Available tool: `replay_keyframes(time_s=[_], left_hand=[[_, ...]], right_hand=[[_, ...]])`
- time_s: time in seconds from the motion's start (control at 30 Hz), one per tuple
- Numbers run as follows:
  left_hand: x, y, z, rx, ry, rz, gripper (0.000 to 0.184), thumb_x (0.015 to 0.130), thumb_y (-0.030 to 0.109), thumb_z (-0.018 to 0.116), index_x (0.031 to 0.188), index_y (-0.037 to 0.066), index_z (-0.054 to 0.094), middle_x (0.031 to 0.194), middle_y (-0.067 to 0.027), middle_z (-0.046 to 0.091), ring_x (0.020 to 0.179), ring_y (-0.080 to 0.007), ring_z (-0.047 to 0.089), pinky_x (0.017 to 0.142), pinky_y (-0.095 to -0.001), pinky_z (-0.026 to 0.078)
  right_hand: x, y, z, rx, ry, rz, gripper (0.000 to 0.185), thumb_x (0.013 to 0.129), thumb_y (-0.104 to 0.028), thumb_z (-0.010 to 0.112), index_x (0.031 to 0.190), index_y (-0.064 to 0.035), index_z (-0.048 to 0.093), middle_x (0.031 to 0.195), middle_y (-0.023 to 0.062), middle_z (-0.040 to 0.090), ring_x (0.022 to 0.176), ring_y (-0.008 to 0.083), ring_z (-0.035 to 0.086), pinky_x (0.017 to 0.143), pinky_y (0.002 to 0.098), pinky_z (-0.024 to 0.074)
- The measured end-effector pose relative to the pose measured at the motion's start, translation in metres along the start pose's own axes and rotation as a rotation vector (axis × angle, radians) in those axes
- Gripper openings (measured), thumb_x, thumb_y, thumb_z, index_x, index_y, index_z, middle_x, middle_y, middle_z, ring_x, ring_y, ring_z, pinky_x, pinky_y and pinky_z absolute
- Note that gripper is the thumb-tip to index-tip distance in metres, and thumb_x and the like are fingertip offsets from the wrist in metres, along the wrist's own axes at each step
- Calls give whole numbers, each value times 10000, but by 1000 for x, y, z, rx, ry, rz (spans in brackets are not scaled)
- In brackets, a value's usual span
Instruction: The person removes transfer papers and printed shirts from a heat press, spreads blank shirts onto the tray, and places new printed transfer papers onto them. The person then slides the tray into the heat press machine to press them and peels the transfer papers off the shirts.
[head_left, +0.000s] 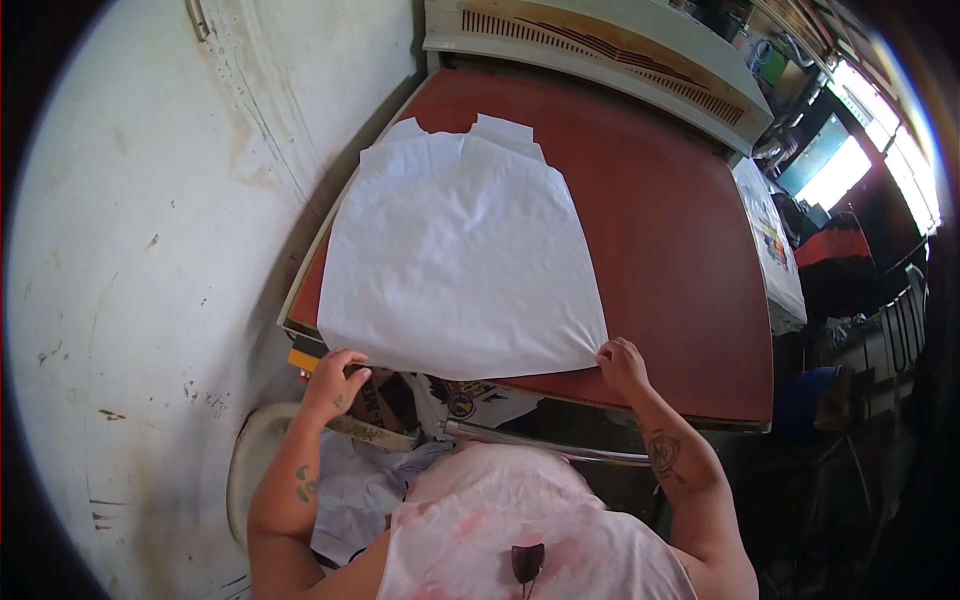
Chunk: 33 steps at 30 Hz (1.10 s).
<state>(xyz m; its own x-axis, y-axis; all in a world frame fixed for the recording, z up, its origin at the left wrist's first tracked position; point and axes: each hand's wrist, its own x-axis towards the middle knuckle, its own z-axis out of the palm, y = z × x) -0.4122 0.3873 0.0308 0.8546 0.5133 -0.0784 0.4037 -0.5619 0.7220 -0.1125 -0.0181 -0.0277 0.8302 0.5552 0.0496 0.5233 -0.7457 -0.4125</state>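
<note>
A white cloth (460, 250) lies on the red table (670, 250), between and beyond the left hand (338, 380), pinching its near left edge, and the right hand (624, 367), pinching its near right corner.

Hands: quantity two, namely one left hand (341, 374) and one right hand (621, 364). White garment panel (460, 250) laid flat: quantity one. Red tabletop (680, 280): quantity one. Slotted hood (690, 72): quantity one. Metal bar (540, 445) below the tabletop edge: quantity one. Sleeveless top (500, 500) worn by the person: quantity one.
</note>
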Motion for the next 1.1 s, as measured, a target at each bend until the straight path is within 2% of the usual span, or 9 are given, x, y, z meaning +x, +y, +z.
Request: replay_keyframes(time_s=[0.3, 0.4, 0.5, 0.6, 0.7, 0.8, 0.87, 0.97, 1.1], left_hand=[[-17, 80, 81, -472, -368, 67, 282, 853, 197, 672, 1061, 13, 622, 953, -68, 640, 873, -138, 596, 799, -286, 480], [-27, 93, 104, -499, -488, 79, 293, 874, 224, 659, 1079, 21, 615, 955, -52, 639, 874, -131, 590, 802, -283, 480], [-22, 110, 118, -475, -600, 25, 295, 906, 273, 615, 1083, 37, 617, 992, -58, 630, 895, -145, 587, 818, -296, 476], [-20, 109, 150, -850, -772, -160, 361, 931, 363, 560, 1129, 63, 594, 1057, -79, 611, 935, -177, 586, 842, -328, 475], [11, 110, 174, -1400, -787, -350, 429, 938, 438, 517, 1182, 88, 554, 1125, -93, 591, 975, -212, 584, 856, -368, 481], [63, 102, 172, -1931, -328, -432, 442, 934, 436, 517, 1206, 88, 520, 1148, -104, 595, 993, -235, 589, 860, -393, 490], [97, 85, 130, -2181, 96, -109, 409, 932, 405, 526, 1168, 71, 536, 1107, -110, 610, 994, -248, 589, 846, -391, 495], [134, 18, 53, -2000, 675, -34, 306, 897, 237, 593, 1108, 18, 557, 1099, -133, 614, 1000, -267, 600, 876, -421, 503], [97, 58, -17, -1884, 689, 18, 317, 918, 230, 532, 1145, 10, 536, 1145, -145, 591, 1072, -307, 565, 966, -446, 452]], right_hand=[[36, -31, -58, 247, 16, 66, 135, 738, -145, 654, 759, -12, 647, 836, 123, 588, 795, 250, 607, 708, 353, 472], [44, -17, -51, 39, -152, -146, 143, 784, -142, 600, 830, -10, 627, 889, 136, 608, 811, 271, 604, 737, 380, 471], [63, -31, -74, 396, -31, 203, 119, 851, -132, 552, 851, -15, 577, 879, 108, 606, 809, 211, 603, 735, 366, 476], [53, -62, -83, 1031, -360, 541, 101, 898, -122, 515, 831, -48, 532, 860, 77, 600, 804, 175, 591, 733, 351, 477], [66, -56, -74, 1455, -313, 302, 86, 888, -77, 539, 804, -81, 524, 867, 53, 598, 795, 157, 582, 704, 329, 467], [91, -57, -70, 1602, -200, 185, 91, 849, -11, 569, 825, -85, 523, 847, 47, 593, 770, 137, 573, 671, 307, 453], [103, -74, -97, 1725, -171, 97, 145, 815, 27, 597, 896, -84, 552, 824, 44, 598, 765, 132, 573, 638, 289, 443], [109, -76, -143, 1925, -232, -112, 265, 786, 53, 582, 1015, -78, 586, 934, 71, 616, 827, 151, 584, 651, 265, 451], [82, -53, -171, 1920, -420, -228, 477, 719, 75, 544, 1186, -21, 556, 1053, 105, 603, 876, 179, 588, 690, 278, 477]])
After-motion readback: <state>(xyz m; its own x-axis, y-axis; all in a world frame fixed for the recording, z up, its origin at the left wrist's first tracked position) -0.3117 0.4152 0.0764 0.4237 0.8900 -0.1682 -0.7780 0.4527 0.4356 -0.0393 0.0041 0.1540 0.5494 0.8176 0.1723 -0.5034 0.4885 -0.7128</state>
